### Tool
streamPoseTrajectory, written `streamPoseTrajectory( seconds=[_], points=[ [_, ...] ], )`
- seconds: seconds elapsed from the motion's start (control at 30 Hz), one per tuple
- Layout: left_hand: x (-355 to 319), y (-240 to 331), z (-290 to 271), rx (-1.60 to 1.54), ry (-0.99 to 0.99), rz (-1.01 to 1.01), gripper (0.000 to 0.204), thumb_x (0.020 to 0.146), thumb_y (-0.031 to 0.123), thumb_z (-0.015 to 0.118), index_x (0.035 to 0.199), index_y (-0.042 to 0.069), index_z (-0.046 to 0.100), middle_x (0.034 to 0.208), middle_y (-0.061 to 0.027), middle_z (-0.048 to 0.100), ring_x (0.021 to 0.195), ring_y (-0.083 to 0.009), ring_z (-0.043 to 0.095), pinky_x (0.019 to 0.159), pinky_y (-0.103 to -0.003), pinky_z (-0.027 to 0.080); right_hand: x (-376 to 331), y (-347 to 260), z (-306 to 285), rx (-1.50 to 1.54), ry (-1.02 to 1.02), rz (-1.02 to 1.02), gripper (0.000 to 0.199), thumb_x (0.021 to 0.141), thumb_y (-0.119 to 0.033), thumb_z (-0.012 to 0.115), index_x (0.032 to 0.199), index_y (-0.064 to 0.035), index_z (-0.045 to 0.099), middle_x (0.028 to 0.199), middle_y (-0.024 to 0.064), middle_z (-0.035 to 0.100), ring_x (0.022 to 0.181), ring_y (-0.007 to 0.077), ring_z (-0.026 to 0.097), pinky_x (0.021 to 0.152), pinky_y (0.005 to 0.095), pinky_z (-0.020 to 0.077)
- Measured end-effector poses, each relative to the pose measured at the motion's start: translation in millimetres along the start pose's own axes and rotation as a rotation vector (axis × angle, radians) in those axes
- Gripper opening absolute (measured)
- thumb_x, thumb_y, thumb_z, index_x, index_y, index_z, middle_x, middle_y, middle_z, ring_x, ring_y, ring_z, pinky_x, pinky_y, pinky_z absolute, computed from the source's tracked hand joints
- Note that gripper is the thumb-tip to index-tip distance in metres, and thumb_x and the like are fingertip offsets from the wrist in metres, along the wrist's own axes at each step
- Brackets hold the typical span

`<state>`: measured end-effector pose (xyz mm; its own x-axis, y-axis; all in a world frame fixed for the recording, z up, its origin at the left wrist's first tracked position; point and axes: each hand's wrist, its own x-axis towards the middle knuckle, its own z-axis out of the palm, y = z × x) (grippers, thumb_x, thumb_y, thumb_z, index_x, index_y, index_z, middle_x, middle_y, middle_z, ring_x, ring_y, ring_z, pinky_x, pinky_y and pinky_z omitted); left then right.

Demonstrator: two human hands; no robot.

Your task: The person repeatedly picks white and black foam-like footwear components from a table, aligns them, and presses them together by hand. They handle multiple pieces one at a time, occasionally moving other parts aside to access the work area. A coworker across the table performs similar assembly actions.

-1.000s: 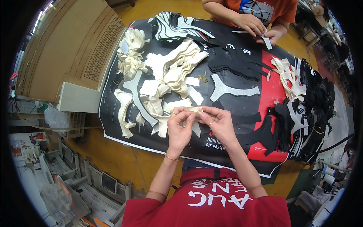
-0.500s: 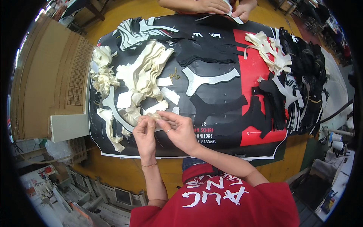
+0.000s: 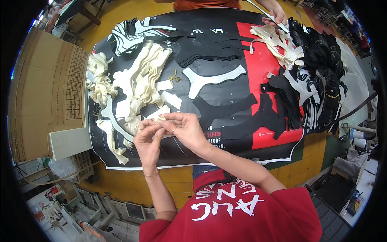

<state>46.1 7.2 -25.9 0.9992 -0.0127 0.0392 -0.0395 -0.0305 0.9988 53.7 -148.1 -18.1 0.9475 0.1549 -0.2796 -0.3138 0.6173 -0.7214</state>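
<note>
Over the left half of the front edge of the bench (image 3: 173, 20), the left hand (image 3: 148, 142) and right hand (image 3: 186, 128) met, their thumbs and fingertips pinching a small cream fabric piece (image 3: 162, 118), mostly hidden by the fingers. Beyond them, toward the left edge, lay a heap of long, curved cream fabric pieces (image 3: 143, 74). One pale grey Y-shaped piece with dark edges (image 3: 209, 81) rested near the middle; tied black fabric bundles (image 3: 322, 52) crowded the right edge.

Matt cream cloth pieces (image 3: 142, 74), matt black cutouts (image 3: 225, 108) — also cloth, smooth, faintly glossy printed sheet (image 3: 183, 20), dull brown cardboard (image 3: 40, 97)
</note>
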Motion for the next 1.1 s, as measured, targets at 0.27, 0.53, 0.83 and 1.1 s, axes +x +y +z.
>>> streamPoseTrajectory(
  seconds=[0.27,0.53,0.83,1.1],
  points=[
    [13,-2,3,0.187,0.010,0.098,0.008,0.088,-0.007,0.071,0.095,-0.004,0.069,0.108,-0.0054,0.055,0.091,-0.0109,0.055,0.078,-0.023,0.046,10,-5,-5,-0.001,-0.033,0.040,0.039,0.099,-0.014,0.068,0.130,0.0092,0.061,0.107,0.0138,0.074,0.091,0.0125,0.070,0.077,0.0257,0.0601],
    [8,-6,4,0.157,-0.031,0.081,0.003,0.102,0.001,0.057,0.100,0.000,0.058,0.118,-0.0019,0.048,0.097,-0.0076,0.052,0.077,-0.021,0.044,7,-1,-6,-0.118,-0.069,0.000,0.045,0.098,-0.011,0.068,0.134,0.0117,0.056,0.112,0.0160,0.073,0.098,0.0146,0.070,0.083,0.0275,0.0600],
    [5,-6,-1,0.083,-0.030,0.030,0.007,0.105,0.008,0.055,0.105,0.002,0.056,0.116,-0.0012,0.049,0.085,-0.0068,0.047,0.073,-0.023,0.042,3,0,-2,-0.238,-0.079,-0.090,0.040,0.098,-0.005,0.065,0.134,0.0118,0.057,0.119,0.0169,0.070,0.106,0.0173,0.069,0.090,0.0283,0.0585],
    [5,-9,-2,-0.050,0.042,-0.035,0.015,0.108,0.016,0.051,0.111,0.002,0.056,0.108,-0.0016,0.056,0.079,-0.0068,0.049,0.070,-0.023,0.042,4,10,-1,-0.166,-0.039,-0.126,0.035,0.097,0.001,0.061,0.131,0.0105,0.060,0.099,0.0126,0.074,0.084,0.0097,0.068,0.075,0.0265,0.0582]
  ],
)
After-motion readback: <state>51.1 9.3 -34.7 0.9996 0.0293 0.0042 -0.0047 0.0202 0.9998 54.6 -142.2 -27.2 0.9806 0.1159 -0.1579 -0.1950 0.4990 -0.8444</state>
